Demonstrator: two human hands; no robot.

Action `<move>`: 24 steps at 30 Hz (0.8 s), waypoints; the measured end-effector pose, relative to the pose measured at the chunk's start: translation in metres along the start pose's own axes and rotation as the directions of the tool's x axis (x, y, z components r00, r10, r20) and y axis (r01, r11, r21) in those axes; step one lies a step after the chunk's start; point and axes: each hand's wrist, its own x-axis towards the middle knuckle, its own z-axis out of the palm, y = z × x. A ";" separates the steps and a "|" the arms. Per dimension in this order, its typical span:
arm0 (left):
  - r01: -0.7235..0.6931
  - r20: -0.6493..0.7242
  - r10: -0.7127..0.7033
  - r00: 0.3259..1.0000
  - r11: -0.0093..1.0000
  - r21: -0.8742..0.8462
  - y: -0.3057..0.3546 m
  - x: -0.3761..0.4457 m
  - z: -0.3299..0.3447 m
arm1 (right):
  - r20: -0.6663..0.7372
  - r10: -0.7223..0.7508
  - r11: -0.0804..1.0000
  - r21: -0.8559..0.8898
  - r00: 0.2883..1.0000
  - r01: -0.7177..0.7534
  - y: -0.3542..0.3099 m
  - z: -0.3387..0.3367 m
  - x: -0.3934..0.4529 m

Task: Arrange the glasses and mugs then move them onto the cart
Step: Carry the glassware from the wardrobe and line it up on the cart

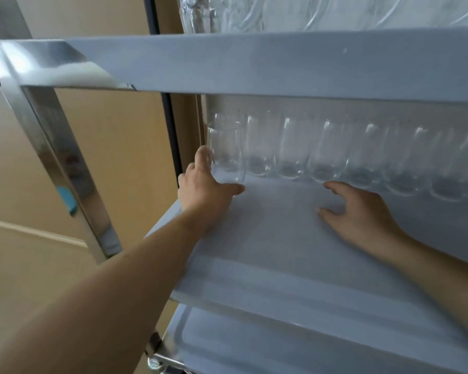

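A row of several clear glasses (330, 155) stands along the back of the cart's grey middle shelf (276, 238). My left hand (208, 184) grips one more clear glass (226, 152) at the left end of that row, thumb under its base and fingers round its left side. My right hand (359, 214) hovers over the shelf with its fingers spread and relaxed, just in front of the row and holding nothing. More glassware (227, 12) stands on the top shelf, only partly in view.
The top shelf's grey front edge (281, 63) overhangs the middle shelf. A shiny metal cart frame (65, 157) runs down the left side. A lower shelf (254, 346) shows below. Beige wall and a dark door edge (170, 130) lie behind.
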 end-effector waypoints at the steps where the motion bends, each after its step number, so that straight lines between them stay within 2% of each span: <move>1: 0.013 -0.007 -0.013 1.000 1.000 0.009 -0.002 0.005 0.001 | -0.002 -0.005 1.000 -0.005 1.000 0.005 -0.001 0.003 0.002; 7: 0.063 0.004 -0.063 0.998 0.997 0.038 -0.004 0.019 0.001 | -0.014 -0.043 0.998 -0.055 0.999 0.042 -0.008 0.006 0.007; 12: 0.100 0.031 -0.105 0.994 0.986 0.131 0.005 0.017 -0.002 | -0.002 -0.060 0.997 -0.047 0.998 0.060 -0.017 0.002 0.002; 16: 0.188 0.098 -0.204 0.974 0.971 0.145 0.006 0.009 -0.007 | -0.004 -0.075 0.997 -0.026 0.997 0.075 -0.023 0.000 -0.008; 20: 0.078 0.113 -0.104 0.988 0.972 0.221 0.006 -0.020 -0.017 | 0.057 -0.079 0.996 -0.036 0.995 0.081 -0.033 0.001 -0.020; 24: -0.039 0.200 -0.033 0.979 0.937 0.347 0.007 -0.047 -0.033 | 0.122 -0.079 0.996 -0.026 0.989 0.082 -0.046 -0.003 -0.039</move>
